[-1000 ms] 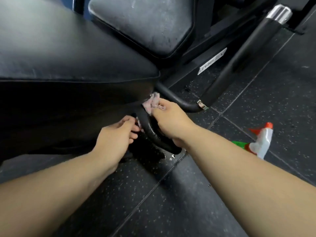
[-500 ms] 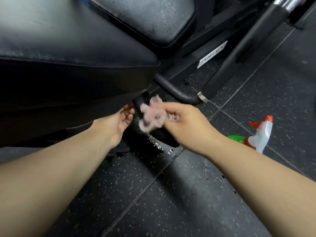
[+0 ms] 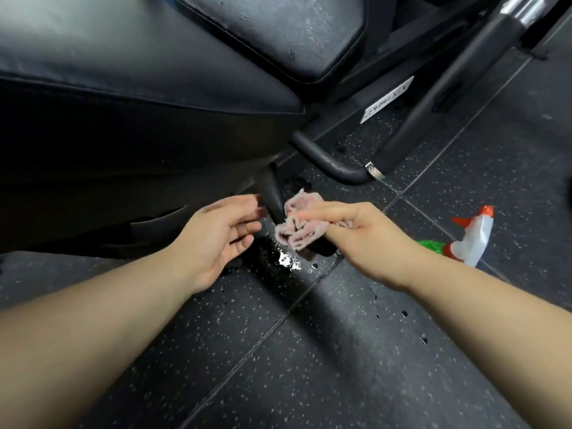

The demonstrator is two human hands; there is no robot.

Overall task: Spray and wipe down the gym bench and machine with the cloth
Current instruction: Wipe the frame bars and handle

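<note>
Head view: my right hand (image 3: 365, 239) pinches crumpled pink cloth (image 3: 301, 226) beside bench leg (image 3: 272, 193), mid-frame. My left hand (image 3: 219, 239) spread, empty, at cloth's 9 o'clock. Step, I judge: wiping leg. Next: press cloth on leg, rub down. Spray bottle (image 3: 473, 239) on floor (image 3: 309, 366), 3 o'clock.

Floor (image 3: 309, 382) — dark tiles, pale speckles, straight seams; wet patch (image 3: 286, 262) glints — a few dark droplets (image 3: 404, 313) nearby.
</note>
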